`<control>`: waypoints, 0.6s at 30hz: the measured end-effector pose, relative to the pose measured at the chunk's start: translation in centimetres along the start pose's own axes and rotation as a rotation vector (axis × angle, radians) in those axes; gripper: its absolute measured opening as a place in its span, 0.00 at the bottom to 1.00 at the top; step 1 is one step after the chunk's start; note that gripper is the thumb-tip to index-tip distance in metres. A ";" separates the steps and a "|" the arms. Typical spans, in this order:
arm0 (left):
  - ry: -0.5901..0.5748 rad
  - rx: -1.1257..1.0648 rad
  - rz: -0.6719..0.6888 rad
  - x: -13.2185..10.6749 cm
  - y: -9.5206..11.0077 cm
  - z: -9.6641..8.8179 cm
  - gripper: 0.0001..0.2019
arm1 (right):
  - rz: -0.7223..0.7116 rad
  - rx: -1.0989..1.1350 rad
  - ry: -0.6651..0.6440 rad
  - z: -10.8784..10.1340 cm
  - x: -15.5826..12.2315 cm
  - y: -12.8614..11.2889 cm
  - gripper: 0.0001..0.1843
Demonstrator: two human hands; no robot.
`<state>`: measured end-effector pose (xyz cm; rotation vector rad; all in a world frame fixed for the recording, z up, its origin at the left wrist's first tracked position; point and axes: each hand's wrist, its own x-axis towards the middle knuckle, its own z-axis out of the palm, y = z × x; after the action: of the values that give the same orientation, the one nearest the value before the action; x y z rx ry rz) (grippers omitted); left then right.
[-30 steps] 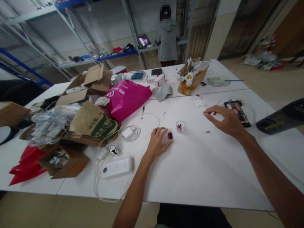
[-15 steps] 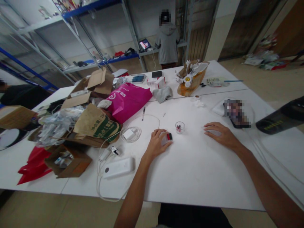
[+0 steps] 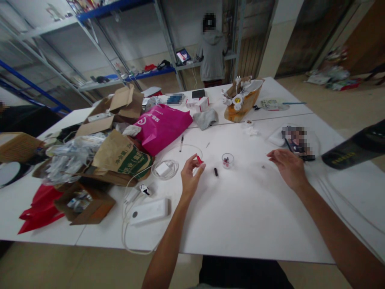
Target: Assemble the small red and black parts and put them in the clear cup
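My left hand (image 3: 190,176) is raised a little above the white table (image 3: 246,212), its fingers pinched on a small red piece (image 3: 199,159). A small black piece (image 3: 215,172) lies on the table just right of that hand. A small clear cup (image 3: 227,160) with red bits inside stands beyond it. My right hand (image 3: 285,167) hovers over the table to the right, fingers loosely spread and holding nothing. A tiny dark part (image 3: 263,166) lies just left of it. A phone (image 3: 297,143) rests beyond my right hand.
A white charger with coiled cable (image 3: 164,169), a white power bank (image 3: 148,212), a pink bag (image 3: 161,125), brown paper bags and open cardboard boxes (image 3: 99,120) crowd the left. A dark long object (image 3: 355,149) lies at the right edge. A person stands at the far shelves (image 3: 212,56).
My left hand lifted off the table, pinching the red piece and leaving the black piece behind. My right hand rose from flat on the table and shifted slightly right.
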<state>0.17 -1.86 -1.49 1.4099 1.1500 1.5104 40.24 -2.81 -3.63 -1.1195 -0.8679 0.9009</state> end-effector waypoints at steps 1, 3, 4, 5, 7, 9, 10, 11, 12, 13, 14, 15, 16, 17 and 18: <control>0.022 -0.056 -0.037 0.1 -0.1 0.0 0.31 | 0.033 0.051 0.003 -0.1 0.1 0.2 0.17; 0.055 -0.122 -0.090 0.1 -0.3 -0.1 0.33 | 0.077 0.097 0.003 -0.5 0.5 0.6 0.17; 0.066 -0.137 -0.106 0.1 -0.2 -0.1 0.33 | 0.087 0.099 0.003 -0.7 0.6 0.8 0.17; 0.072 -0.143 -0.116 0.1 -0.2 -0.1 0.34 | 0.090 0.094 0.003 -0.9 0.7 1.0 0.17; 0.068 -0.140 -0.127 0.1 0.0 -0.2 0.35 | 0.079 0.075 -0.004 -1.1 0.9 1.1 0.16; 0.043 -0.135 -0.124 0.0 0.3 -0.1 0.35 | 0.061 0.058 -0.010 -0.9 0.7 0.9 0.15; 0.023 -0.136 -0.117 -0.1 0.4 0.0 0.34 | 0.056 0.054 -0.011 -0.7 0.5 0.8 0.15; -0.001 -0.138 -0.107 -0.2 0.6 0.1 0.34 | 0.056 0.052 -0.011 -0.3 0.3 0.6 0.14; -0.028 -0.140 -0.098 -0.3 0.7 0.2 0.34 | 0.055 0.051 -0.013 0.2 -0.1 0.4 0.14; -0.055 -0.141 -0.090 -0.5 0.7 0.4 0.33 | 0.052 0.050 -0.015 0.7 -0.5 0.1 0.14; -0.083 -0.140 -0.086 -0.7 0.7 0.6 0.32 | 0.046 0.045 -0.025 1.3 -1.0 -0.1 0.14; -0.109 -0.138 -0.084 -0.9 0.7 0.8 0.31 | 0.036 0.035 -0.038 2.0 -1.6 -0.4 0.14; -0.133 -0.136 -0.084 -1.1 0.7 1.0 0.31 | 0.025 0.021 -0.058 2.7 -2.2 -0.7 0.15; -0.155 -0.132 -0.085 -1.3 0.6 1.2 0.29 | 0.018 0.001 -0.088 3.4 -2.9 -0.9 0.16; -0.180 -0.125 -0.084 -1.5 0.6 1.5 0.28 | 0.015 -0.026 -0.121 4.1 -3.5 -1.2 0.17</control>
<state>1.81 -3.32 -1.42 1.3651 0.9756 1.3438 35.36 -4.83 -1.98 -1.1037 -0.9742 0.9797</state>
